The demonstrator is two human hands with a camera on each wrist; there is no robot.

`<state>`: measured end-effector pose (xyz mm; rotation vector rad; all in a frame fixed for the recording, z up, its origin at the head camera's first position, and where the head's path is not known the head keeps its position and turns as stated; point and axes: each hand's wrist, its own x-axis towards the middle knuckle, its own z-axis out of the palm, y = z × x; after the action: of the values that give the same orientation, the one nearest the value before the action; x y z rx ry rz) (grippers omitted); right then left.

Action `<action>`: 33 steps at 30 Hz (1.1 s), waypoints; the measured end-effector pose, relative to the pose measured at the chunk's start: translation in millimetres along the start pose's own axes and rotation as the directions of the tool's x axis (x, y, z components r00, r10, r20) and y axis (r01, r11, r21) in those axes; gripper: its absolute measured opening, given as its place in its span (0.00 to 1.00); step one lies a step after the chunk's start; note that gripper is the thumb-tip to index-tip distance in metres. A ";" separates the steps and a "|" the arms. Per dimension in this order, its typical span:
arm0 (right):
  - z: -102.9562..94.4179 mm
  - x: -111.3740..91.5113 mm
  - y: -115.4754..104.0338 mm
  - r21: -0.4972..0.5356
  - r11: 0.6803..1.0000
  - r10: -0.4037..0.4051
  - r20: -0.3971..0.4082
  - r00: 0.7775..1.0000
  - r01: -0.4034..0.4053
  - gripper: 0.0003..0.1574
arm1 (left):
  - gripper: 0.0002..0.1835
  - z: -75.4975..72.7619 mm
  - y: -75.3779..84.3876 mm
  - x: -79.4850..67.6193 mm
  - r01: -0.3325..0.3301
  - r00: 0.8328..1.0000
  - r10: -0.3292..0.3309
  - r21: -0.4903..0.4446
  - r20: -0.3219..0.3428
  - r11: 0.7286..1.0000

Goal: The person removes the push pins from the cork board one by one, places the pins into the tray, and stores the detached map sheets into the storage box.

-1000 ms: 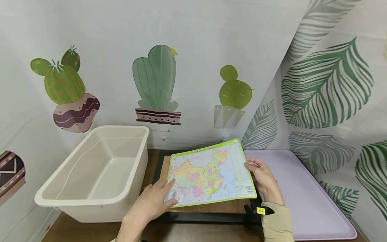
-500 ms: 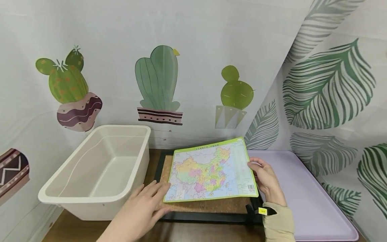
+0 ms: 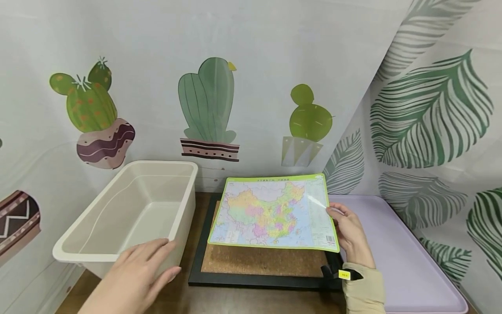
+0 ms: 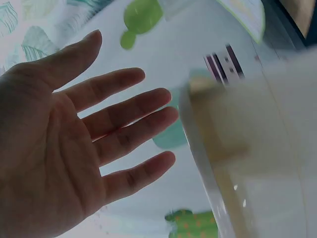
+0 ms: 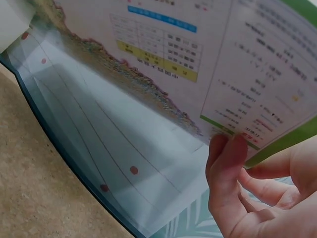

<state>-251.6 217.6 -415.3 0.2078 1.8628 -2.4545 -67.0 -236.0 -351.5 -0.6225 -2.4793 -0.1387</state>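
Observation:
My right hand (image 3: 351,233) pinches the right edge of a map sheet (image 3: 266,213) with a green border, thumb on one face and fingers on the other. The sheet tilts above a cork board (image 3: 262,263) in a black frame, hiding its upper part. In the right wrist view the sheet's printed underside (image 5: 163,44) faces the camera. My left hand (image 3: 135,270) holds nothing; it hovers at the near right corner of a cream plastic tub (image 3: 184,205). The left wrist view shows its fingers (image 4: 129,116) spread and straight, pointing at the tub's rim (image 4: 198,158).
The tub stands left of the framed board on a brown wooden table (image 3: 235,301). A lilac tray (image 3: 392,253) lies to the right, partly behind my right forearm. Behind everything hangs a white curtain (image 3: 259,65) printed with cacti and leaves.
My left hand has left the map sheet and moved left to the tub. The right hand still holds the sheet, whose near left corner has lifted, uncovering more cork.

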 end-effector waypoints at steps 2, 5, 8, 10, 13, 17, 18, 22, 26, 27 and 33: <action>0.4 -0.2 -0.6 0.032 0.999 0.001 0.007 1.000 -0.001 0.12 | 0.26 -2.1 -9.5 -3.6 0.022 1.000 -0.022 -0.005 -0.019 1.000; 1.7 -1.1 -1.4 0.075 0.997 0.001 0.008 1.000 -0.002 0.10 | 0.22 -4.8 -21.9 -7.1 0.077 0.997 -0.077 -0.004 -0.022 0.997; 3.4 -2.1 -1.9 0.115 0.993 -0.004 0.003 1.000 0.004 0.08 | 0.21 -7.4 -30.8 -8.8 0.150 0.989 -0.150 -0.019 0.002 0.989; 5.0 -3.0 -2.4 0.138 0.990 -0.007 -0.001 1.000 0.007 0.06 | 0.21 -9.4 -35.0 -9.7 0.201 0.979 -0.200 -0.025 0.031 0.979; 7.9 -4.3 -3.6 0.161 0.987 -0.012 -0.003 1.000 0.012 0.05 | 0.20 -11.7 -41.0 -11.2 0.241 0.970 -0.240 -0.030 0.034 0.970; 13.5 -5.1 -5.3 0.180 0.984 -0.009 -0.004 1.000 0.010 0.04 | 0.16 -12.2 -49.9 -14.1 0.230 0.973 -0.230 -0.018 -0.001 0.973; 15.2 -5.1 -5.4 0.182 0.983 -0.009 -0.001 1.000 0.010 0.04 | 0.15 -12.0 -52.2 -15.1 0.225 0.974 -0.225 -0.013 -0.009 0.974; 22.6 -6.1 -6.3 0.205 0.979 -0.011 0.006 1.000 0.010 0.04 | 0.16 -10.4 -61.2 -18.6 0.208 0.978 -0.209 -0.017 -0.024 0.978; 29.8 -7.0 -6.5 0.247 0.969 -0.027 0.005 1.000 0.025 0.04 | 0.18 -8.4 -69.6 -21.3 0.208 0.978 -0.209 -0.036 -0.014 0.977; 31.8 -6.9 -6.2 0.253 0.967 -0.033 0.003 0.999 0.031 0.05 | 0.19 -8.2 -71.1 -21.8 0.209 0.978 -0.209 -0.040 -0.011 0.977; 44.4 -8.5 -4.0 0.256 0.965 -0.055 -0.010 0.998 0.056 0.05 | 0.21 -7.5 -76.1 -21.8 0.191 0.981 -0.192 -0.065 -0.008 0.979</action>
<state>-246.9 175.7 -398.6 0.1715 1.5670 -2.7300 -82.5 -313.9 -354.6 -0.4051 -2.5254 -0.2969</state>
